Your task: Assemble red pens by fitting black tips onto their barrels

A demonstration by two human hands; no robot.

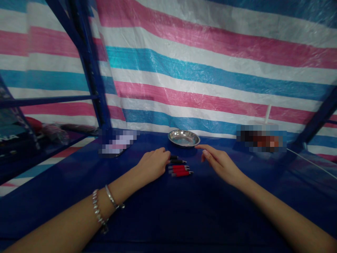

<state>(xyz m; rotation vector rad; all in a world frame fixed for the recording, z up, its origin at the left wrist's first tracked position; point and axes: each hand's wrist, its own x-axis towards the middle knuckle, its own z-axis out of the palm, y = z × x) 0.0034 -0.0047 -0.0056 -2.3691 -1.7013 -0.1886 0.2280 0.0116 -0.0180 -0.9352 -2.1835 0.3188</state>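
Observation:
Several pens lie side by side on the blue table cover, black ones (178,161) at the back and red ones (180,170) in front. My left hand (153,164) rests just left of them, fingers curled, its fingertips touching the end of a black pen. My right hand (218,160) hovers to the right of the pens with fingers stretched out and apart, holding nothing, its forefinger pointing toward a round metal dish (184,138) behind the pens. Bracelets (101,207) circle my left wrist.
A striped pink, white and blue tarpaulin (200,70) hangs behind the table. Blue metal frame posts (91,66) stand at the left. Blurred objects sit at the back left (117,141) and back right (260,138). A thin white cable (310,163) runs along the right.

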